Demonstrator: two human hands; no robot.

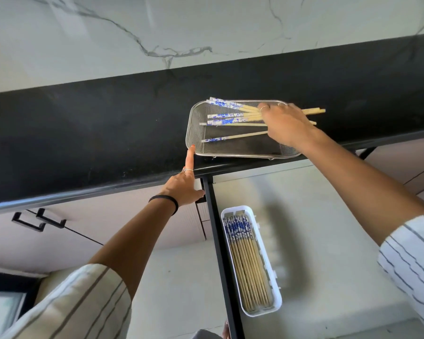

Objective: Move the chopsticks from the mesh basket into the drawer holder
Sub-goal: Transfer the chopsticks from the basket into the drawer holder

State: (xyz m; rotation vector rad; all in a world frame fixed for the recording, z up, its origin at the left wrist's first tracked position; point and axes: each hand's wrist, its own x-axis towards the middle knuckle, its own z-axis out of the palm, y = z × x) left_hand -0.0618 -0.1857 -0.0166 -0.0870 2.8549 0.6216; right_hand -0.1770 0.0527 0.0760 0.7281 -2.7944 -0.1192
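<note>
Right, mesh basket (240, 148): sits on the black counter (83, 133) near its front edge, long side toward the camera, its right end covered by the right wrist.
Chopsticks in basket (230, 116): several lie roughly lengthwise in the far half, blue-and-white patterned ends to the left, bare wooden ends to the right; one lies apart nearer the front. A few wooden tips poke out past the basket's right rim. Exact count hard to make out where they overlap.
Right hand (285, 126): palm down over the right ends of the chopsticks, fingers reaching across the bundle. Rings show on two fingers. The fingertips and thumb are hidden under the hand, so whether the grip is clamped on the sticks or just lying on them, I cannot tell.
Left hand (185, 184): index finger straight, its tip touching the basket's near-left corner rim; thumb out against the drawer's black frame; the other fingers are tucked out of sight. A dark band sits on the wrist. It holds nothing.
Drawer (328, 241): pulled open below the counter edge, pale floor, black frame on the left; its right and near parts are cut off.
Drawer holder (275, 307): white, long and narrow, just beside the drawer's left frame, already carrying a neat row of chopsticks (249, 260), patterned ends at the far end.
Sleeves: striped, both cut off at the frame edges.
</note>
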